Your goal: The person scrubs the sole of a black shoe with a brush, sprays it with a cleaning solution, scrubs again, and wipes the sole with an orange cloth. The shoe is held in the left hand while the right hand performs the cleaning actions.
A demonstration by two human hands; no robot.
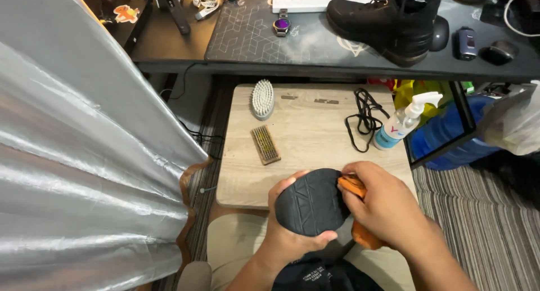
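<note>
While left hand [292, 223] cups shoe [311, 202], right hand [388, 206] presses orange cloth [353, 185]

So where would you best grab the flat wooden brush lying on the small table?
Grip the flat wooden brush across its two long edges near the middle, coming from above. It lies flat, bristles up, on the small table, with bare tabletop on both sides, so fingers can likely straddle its narrow width.

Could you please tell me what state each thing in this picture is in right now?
Left hand: gripping a black shoe, sole up.
Right hand: pressing an orange cloth against the sole's edge.
Second black shoe: upright on the desk, unlaced.
Laces: loose on the small table.
Spray bottle: leaning.
Two brushes: lying unused.
</note>
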